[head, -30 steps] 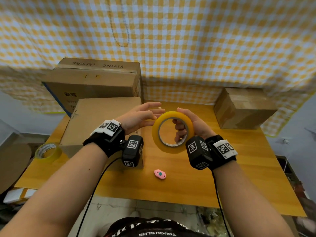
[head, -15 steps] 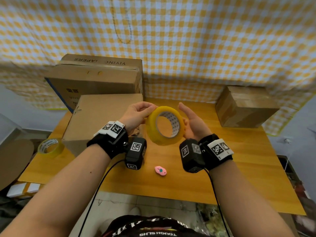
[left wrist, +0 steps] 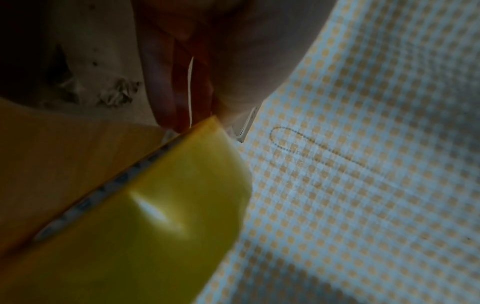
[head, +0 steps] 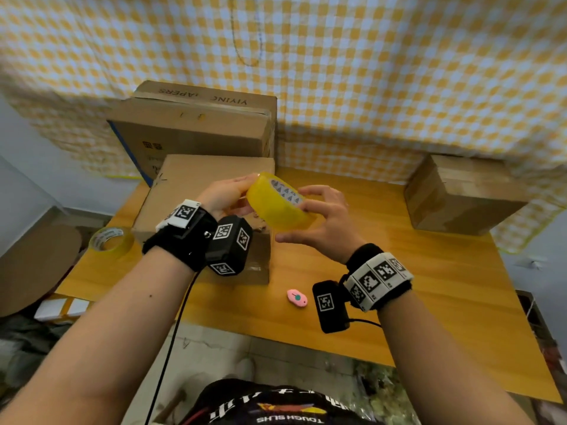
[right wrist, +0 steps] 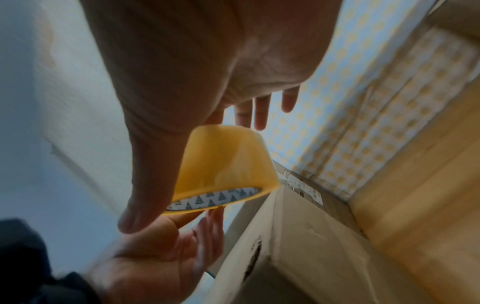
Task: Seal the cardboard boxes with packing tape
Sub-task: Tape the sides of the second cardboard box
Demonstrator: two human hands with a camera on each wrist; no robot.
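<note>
Tape roll [head: 277,204] between both hands' grip

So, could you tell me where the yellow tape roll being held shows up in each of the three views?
Head: yellow tape roll at centre, between both hands.
Left wrist: fills the lower left.
Right wrist: at centre, below the palm.
Shared landmark: the checked cloth behind, in all three views.
</note>
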